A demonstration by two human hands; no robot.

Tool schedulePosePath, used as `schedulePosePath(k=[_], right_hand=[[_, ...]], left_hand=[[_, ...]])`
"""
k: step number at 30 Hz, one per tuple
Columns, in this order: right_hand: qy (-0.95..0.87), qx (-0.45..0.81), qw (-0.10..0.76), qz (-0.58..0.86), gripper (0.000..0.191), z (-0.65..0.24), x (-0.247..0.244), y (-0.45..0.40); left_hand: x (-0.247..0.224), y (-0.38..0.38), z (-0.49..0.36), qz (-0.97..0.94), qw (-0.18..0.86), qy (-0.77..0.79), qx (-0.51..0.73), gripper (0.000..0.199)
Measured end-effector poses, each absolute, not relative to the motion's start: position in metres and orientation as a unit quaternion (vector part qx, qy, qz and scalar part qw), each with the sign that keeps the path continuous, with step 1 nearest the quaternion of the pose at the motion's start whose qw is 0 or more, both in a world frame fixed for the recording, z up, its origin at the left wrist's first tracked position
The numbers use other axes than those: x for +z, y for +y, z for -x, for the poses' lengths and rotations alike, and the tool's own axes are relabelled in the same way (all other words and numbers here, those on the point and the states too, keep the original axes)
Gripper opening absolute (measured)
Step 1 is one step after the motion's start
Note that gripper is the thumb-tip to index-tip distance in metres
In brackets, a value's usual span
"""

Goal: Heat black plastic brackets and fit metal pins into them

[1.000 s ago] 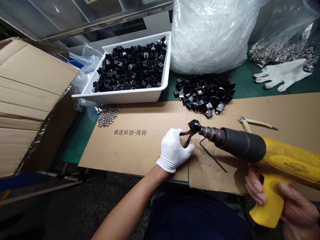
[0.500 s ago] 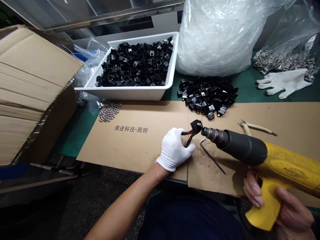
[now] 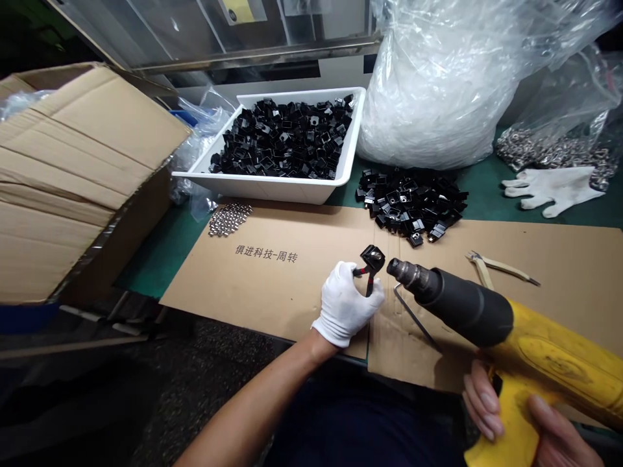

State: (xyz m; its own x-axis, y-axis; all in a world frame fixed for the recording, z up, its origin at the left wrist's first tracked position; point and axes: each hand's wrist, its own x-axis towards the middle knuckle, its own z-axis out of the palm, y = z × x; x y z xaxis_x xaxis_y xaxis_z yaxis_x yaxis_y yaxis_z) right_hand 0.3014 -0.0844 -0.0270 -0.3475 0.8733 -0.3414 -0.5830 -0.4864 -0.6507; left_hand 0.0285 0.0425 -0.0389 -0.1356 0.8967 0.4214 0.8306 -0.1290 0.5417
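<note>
Well, left hand [image 3: 346,303]: gloved, clamped on pliers [image 3: 368,284] that grip a black bracket [image 3: 373,257] above the cardboard [image 3: 292,305].
Right hand [image 3: 483,401]: wrapped around a yellow power tool [image 3: 530,344].
Seemingly done: a loose pile [image 3: 411,204] on the surface.
Remaining: a white tray [image 3: 272,189], heaped full.

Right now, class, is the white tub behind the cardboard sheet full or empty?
Full: black plastic parts cover the whole floor of the white tub, heaped close to its rim.

Left hand [image 3: 344,303] white-gloved, fingers curled shut; right hand [image 3: 481,401] bare, gripping.
</note>
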Motion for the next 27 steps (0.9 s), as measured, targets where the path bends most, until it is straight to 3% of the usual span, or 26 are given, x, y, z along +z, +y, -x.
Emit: schedulePosePath(k=[27], right_hand=[[-0.166, 0.786, 0.474, 0.36, 0.044, -0.267, -0.005, -0.089]], left_hand=[[-0.037, 0.04, -0.03, -0.631, 0.064, 0.664, 0.397, 0.031]])
